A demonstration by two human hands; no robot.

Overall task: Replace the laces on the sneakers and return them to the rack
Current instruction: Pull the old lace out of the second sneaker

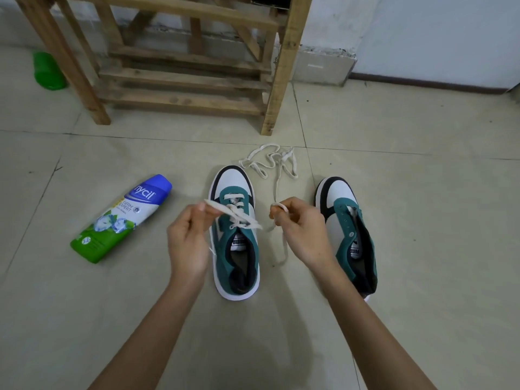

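Two teal, white and black sneakers stand on the tiled floor, toes pointing away from me. The left sneaker (235,243) has a cream lace (239,218) threaded through its eyelets. My left hand (187,243) pinches one end of that lace, lifted to the shoe's left. My right hand (302,232) holds the other end in a small loop to the shoe's right. The right sneaker (349,229) has bare eyelets. A second, loose cream lace (270,161) lies tangled on the floor beyond the shoes, one strand trailing toward my right hand.
A wooden shoe rack (185,80) stands against the wall straight ahead. A blue, white and green powder bottle (121,220) lies on its side at left. A green container (47,70) sits behind the rack's left leg. Bare floor lies to the right.
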